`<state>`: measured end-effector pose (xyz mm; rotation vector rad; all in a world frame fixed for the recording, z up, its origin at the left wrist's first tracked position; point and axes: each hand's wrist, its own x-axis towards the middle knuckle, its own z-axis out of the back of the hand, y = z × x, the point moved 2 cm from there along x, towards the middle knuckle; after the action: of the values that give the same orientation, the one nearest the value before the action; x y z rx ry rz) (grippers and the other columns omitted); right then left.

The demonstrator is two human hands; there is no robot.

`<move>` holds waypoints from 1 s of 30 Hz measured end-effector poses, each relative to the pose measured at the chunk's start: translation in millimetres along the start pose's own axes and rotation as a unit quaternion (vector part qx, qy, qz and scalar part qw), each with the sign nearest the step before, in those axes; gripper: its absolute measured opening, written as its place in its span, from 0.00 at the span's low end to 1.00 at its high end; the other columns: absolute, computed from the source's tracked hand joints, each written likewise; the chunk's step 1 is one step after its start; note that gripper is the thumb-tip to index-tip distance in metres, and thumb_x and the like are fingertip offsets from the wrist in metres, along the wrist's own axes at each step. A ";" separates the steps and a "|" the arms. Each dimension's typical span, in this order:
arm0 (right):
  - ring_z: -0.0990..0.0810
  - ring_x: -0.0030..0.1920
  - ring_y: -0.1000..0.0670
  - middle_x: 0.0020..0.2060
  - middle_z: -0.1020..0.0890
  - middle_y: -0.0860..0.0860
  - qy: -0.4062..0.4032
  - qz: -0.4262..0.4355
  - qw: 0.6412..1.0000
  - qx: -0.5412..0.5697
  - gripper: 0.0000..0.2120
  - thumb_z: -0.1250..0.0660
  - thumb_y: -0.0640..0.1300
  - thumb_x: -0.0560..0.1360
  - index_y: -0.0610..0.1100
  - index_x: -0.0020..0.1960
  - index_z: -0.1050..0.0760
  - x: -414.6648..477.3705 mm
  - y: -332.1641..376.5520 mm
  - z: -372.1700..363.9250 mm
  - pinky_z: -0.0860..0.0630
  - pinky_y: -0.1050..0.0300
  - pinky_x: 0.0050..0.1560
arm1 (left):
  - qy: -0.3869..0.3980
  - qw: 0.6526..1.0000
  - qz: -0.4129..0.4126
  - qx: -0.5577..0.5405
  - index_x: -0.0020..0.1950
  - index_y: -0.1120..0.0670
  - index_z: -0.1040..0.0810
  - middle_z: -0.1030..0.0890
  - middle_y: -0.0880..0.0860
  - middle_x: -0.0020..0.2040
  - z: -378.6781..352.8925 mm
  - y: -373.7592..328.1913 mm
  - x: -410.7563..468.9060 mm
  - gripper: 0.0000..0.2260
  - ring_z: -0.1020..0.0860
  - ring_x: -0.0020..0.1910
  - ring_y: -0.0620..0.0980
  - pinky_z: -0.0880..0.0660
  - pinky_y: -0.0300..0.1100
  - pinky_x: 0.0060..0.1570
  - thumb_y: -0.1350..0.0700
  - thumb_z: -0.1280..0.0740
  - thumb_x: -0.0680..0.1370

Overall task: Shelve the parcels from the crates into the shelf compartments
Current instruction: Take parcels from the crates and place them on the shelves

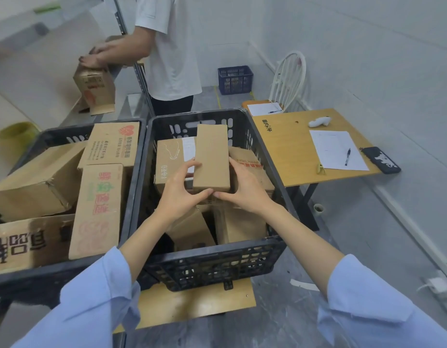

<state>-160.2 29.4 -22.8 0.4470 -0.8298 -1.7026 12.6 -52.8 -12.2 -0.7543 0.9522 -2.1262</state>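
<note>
Both hands hold one narrow parcel over the black crate on the right. This parcel is a long, flat box of plain brown cardboard. Its top face is smooth and shows no print or label, and its long side points away from the person. The left hand grips its left edge with curled fingers, and the thumb presses on the near end. The right hand grips the right edge in the same way, so that the two thumbs almost meet at the near end. I cannot tell whether the parcel rests on the boxes under it or is lifted off them. Just beside it on the left is a box with a white line drawing and a white label, and under the right hand lies a box with red print. The left crate is full of bigger boxes, one with a red heart mark. Behind the crates a second person in a white shirt has both hands on a standing box on the shelf. On the right stands a wooden table with a paper, a pen and a dark phone.
</note>
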 end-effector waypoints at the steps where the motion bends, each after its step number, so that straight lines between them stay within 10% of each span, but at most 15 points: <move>1: 0.34 0.72 0.51 0.74 0.33 0.51 0.001 0.000 1.000 0.015 0.46 0.23 0.56 0.69 0.49 0.78 0.45 -2.2 1.9 2.2 0.34 0.46 0.71 | -0.001 1.000 0.003 -0.005 0.69 0.47 0.32 0.32 0.48 0.73 -0.2 -2.9 -1.1 0.28 0.31 0.65 0.45 0.27 0.38 0.57 0.51 0.24 0.72; 20: 0.34 0.71 0.51 0.72 0.40 0.51 0.148 0.126 0.969 0.154 0.43 0.28 0.42 0.75 0.50 0.81 0.50 -33.6 89.4 31.8 0.32 0.48 0.72 | -0.199 0.977 0.077 -0.006 0.76 0.45 0.38 0.33 0.43 0.65 46.7 -72.1 -89.9 0.38 0.29 0.57 0.34 0.27 0.31 0.50 0.55 0.23 0.71; 30: 0.34 0.69 0.57 0.72 0.35 0.56 0.247 0.236 0.913 0.224 0.40 0.27 0.41 0.74 0.50 0.77 0.47 -79.9 160.8 -1.1 0.35 0.50 0.73 | -0.352 0.929 0.108 -0.028 0.72 0.47 0.34 0.27 0.45 0.66 87.1 -116.0 -209.0 0.33 0.27 0.65 0.41 0.26 0.40 0.64 0.53 0.22 0.71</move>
<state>-26.6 85.8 83.0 0.8691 -0.8570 -0.8838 161.4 130.8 82.1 -1.2617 0.6563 -1.4596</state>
